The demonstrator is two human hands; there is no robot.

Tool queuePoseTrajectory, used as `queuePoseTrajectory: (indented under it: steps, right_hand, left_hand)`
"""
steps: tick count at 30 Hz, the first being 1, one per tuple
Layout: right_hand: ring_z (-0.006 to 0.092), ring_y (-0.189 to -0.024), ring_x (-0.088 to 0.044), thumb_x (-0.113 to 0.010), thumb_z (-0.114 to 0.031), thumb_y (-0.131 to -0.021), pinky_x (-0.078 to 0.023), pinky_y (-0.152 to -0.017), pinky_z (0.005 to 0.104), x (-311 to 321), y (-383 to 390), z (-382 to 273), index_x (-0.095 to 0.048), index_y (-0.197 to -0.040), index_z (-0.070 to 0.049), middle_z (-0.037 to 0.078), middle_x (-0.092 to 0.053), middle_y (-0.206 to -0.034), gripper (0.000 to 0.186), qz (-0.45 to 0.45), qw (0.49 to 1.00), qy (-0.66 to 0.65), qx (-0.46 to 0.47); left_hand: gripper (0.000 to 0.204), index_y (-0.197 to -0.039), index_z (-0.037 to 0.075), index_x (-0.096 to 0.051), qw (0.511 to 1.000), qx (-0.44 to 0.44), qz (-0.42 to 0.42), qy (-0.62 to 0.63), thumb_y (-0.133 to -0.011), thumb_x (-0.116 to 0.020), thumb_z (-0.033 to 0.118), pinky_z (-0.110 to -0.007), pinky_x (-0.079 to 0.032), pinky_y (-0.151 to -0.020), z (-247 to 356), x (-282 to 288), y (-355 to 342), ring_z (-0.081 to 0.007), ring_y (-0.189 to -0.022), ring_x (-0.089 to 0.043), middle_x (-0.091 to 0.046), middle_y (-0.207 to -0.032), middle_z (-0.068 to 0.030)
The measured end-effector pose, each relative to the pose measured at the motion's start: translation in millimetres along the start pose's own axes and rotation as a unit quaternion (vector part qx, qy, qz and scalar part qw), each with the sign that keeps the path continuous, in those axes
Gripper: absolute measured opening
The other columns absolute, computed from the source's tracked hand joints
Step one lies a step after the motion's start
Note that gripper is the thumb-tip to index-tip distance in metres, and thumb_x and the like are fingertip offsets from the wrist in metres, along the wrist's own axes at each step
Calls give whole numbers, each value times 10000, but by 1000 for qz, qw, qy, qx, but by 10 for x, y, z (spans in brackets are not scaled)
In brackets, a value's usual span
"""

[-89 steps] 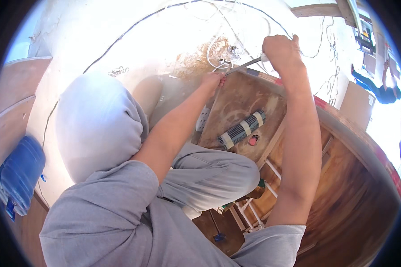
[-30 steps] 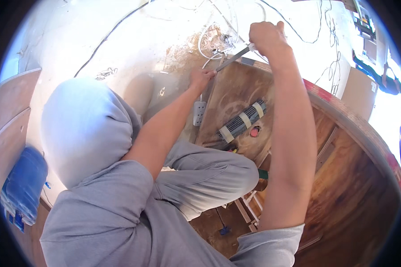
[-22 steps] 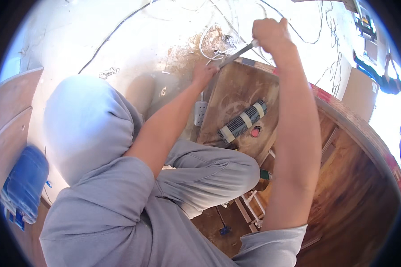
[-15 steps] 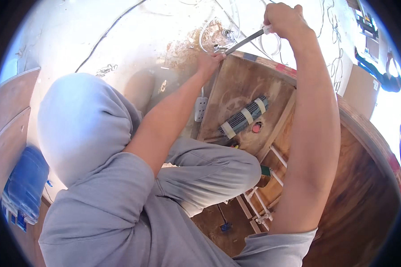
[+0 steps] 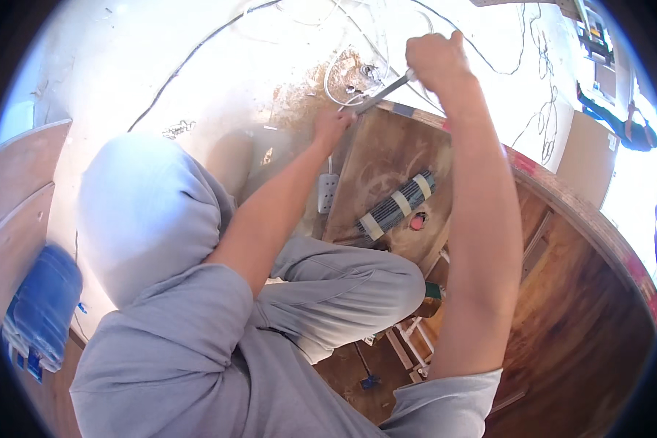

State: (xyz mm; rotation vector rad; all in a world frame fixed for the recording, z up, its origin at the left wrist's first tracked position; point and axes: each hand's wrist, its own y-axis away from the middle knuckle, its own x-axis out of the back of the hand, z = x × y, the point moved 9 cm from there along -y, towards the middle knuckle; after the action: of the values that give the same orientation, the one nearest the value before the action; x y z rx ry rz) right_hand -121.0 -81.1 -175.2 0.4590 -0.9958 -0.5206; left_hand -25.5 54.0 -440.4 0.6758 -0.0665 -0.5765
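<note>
My right hand is closed round the pale handle of a long, narrow grey file, raised at the upper middle. The fingers of my left hand grip the file's lower end. The file slants down to the left across the top corner of a wooden panel, with its lower tip hidden by my fingers. White cables loop on the stained pale surface just behind. On the panel lies a dark ribbed bundle bound with pale tape bands, beside a hole with something pink in it.
A white power strip hangs left of the panel. A curved wooden rim sweeps along the right. White pipes stand below, past my bent knee. A blue container is at far left. Dark cables trail at the back.
My right hand has come down and to the left with the file, and my left hand has shifted slightly down-left. Both still hold it. The view has also shifted a little.
</note>
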Motion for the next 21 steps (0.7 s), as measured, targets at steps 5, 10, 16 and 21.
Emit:
queuePoseTrajectory:
  steps: [5,10,16,21]
  right_hand:
    - [244,-860,-647,-568,-77,-794,-357,-888,483,-45,49,138,-663,-861,-95,80,-678,-832,118,-9,1000,5,-11]
    - [224,-859,-642,-583,-95,-800,-342,-883,465,91,-14,114,-677,-854,-115,59,-678,-823,110,-2,1000,-10,1]
    - [236,-886,-636,-572,-71,-801,-342,-886,473,-148,76,129,-682,-867,-122,67,-675,-823,138,-17,999,-24,-17]
    - [241,-880,-635,-582,-56,-779,-344,-885,472,92,26,183,-675,-853,-111,80,-676,-808,131,-4,1000,-13,-11]
  left_hand:
    - [293,-822,-2,-705,1000,20,1,18,-784,-678,288,-297,-430,-611,140,-96,43,-123,-617,-549,-636,-667,-45]
    - [308,-850,-30,-693,996,9,12,88,-801,-673,273,-285,-435,-647,-75,-76,-242,-119,-681,-565,-653,-742,-32]
    - [325,-878,9,-706,985,49,-50,-160,-796,-663,321,-293,-441,-650,65,-89,121,-115,-698,-577,-663,-765,-69]
    - [367,-922,28,-705,1000,10,-23,15,-793,-661,369,-292,-435,-640,286,-67,0,-126,-698,-585,-673,-780,-83]
